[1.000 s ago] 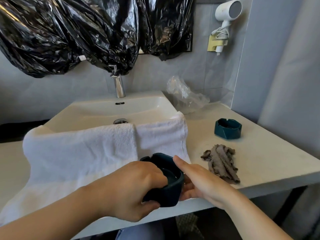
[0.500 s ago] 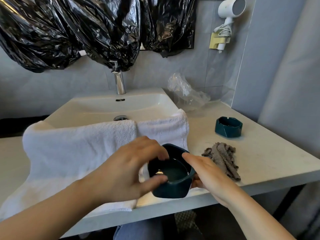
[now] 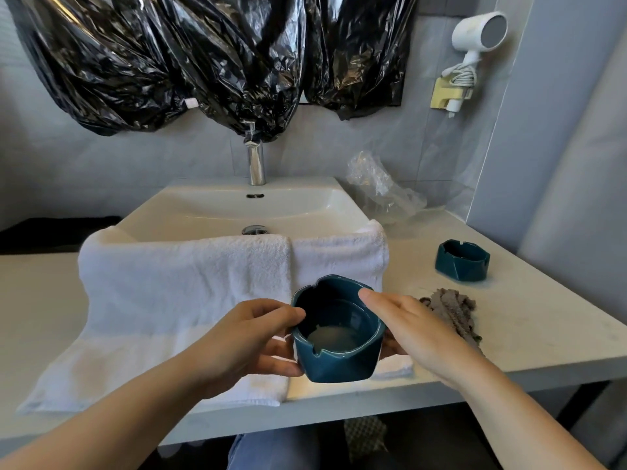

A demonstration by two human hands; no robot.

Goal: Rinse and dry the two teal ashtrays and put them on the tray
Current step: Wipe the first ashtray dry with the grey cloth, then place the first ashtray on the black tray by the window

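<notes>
I hold one teal ashtray upright just above the counter's front edge, over the white towel. It has a pale wet film on its bottom. My left hand grips its left wall, fingertips at the rim and thumb underneath. My right hand lies against its right wall with straight fingers; its thumb is hidden. The second teal ashtray stands alone on the counter at the right. No tray is in view.
The towel drapes over the front rim of the white sink, below the chrome faucet. A grey cloth lies crumpled right of my hands. Clear plastic wrap sits at the back. Black bags hang above, and a hair dryer is wall-mounted.
The ashtray has turned from tilted on its side to upright and risen a little. My left fingers came out of its bowl and now hold its outer left wall.
</notes>
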